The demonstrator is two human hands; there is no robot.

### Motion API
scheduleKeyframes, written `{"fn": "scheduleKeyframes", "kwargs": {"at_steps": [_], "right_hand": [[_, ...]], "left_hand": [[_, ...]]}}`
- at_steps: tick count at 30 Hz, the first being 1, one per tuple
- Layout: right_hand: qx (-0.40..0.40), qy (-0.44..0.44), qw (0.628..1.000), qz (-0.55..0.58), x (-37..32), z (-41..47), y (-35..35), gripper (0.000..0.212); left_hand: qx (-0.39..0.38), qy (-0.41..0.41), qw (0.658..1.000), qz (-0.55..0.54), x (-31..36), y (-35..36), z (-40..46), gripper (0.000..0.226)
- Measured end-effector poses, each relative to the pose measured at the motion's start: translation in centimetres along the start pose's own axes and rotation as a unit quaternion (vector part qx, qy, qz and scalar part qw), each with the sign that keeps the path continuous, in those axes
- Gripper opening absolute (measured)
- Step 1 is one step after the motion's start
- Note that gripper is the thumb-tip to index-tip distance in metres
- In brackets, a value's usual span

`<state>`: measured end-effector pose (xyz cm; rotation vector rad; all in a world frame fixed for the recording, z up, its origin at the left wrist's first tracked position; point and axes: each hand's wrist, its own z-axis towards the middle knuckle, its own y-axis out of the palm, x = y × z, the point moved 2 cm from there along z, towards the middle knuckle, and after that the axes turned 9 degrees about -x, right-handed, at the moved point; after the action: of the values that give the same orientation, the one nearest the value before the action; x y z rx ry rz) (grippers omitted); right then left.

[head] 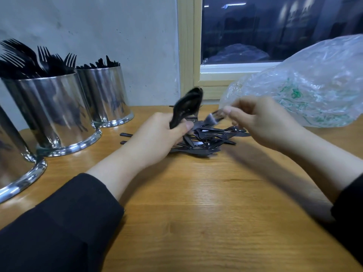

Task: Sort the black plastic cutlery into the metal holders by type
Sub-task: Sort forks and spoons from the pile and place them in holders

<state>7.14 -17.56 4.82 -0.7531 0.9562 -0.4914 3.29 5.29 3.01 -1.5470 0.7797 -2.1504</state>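
Surface: wooden table (196,213), light oak grain, glossy; set against a pale plaster wall (117,36) and a window (275,30) in a cream wooden frame, the glass dark with dim reflections.

Containers, left side of the table, in a row running back toward the wall: nearest metal holder (13,163), cut by the left edge, contents out of sight; middle metal holder (53,110), packed with black forks (29,57), tines up; far metal holder (106,95), by the wall, filled with black pieces whose tips barely clear the rim, type not legible.

Bag: clear plastic bag (306,83) with green print, crumpled, lying at the right beside the window sill.

Loose stock: pile of black plastic cutlery (208,138) on the table centre, between the two hands; two dark handles lie apart at its left.

Left hand (157,138): fingers and thumb curled round a bundle of black spoons (186,108), bowls upward, above the pile.

Right hand (261,118): thumb and fingers pinching one blurred piece (214,117) just above the pile; its type cannot be told.

Sleeves: black, on both forearms.
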Motion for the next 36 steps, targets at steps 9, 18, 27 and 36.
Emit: {"fn": "scheduleKeyframes", "kwargs": {"at_steps": [9, 18, 27, 36], "right_hand": [[-0.014, 0.142, 0.982, -0.124, 5.2, 1.5, 2.8, 0.040], [0.034, 0.151, 0.986, -0.065, 4.7, 1.7, 2.8, 0.029], [0.222, -0.029, 0.974, -0.017, 2.1, 0.7, -0.2, 0.014], [0.207, -0.140, 0.967, 0.056, -1.1, -0.2, 1.8, 0.019]], "left_hand": [[0.117, -0.037, 0.988, -0.094, -1.8, -0.6, 0.7, 0.035], [0.145, -0.052, 0.983, -0.099, -2.2, -0.6, 0.7, 0.028], [0.227, -0.039, 0.968, -0.094, -1.3, -1.7, 0.2, 0.021], [0.072, -0.034, 0.991, -0.105, -0.5, 0.2, -0.1, 0.019]]}}
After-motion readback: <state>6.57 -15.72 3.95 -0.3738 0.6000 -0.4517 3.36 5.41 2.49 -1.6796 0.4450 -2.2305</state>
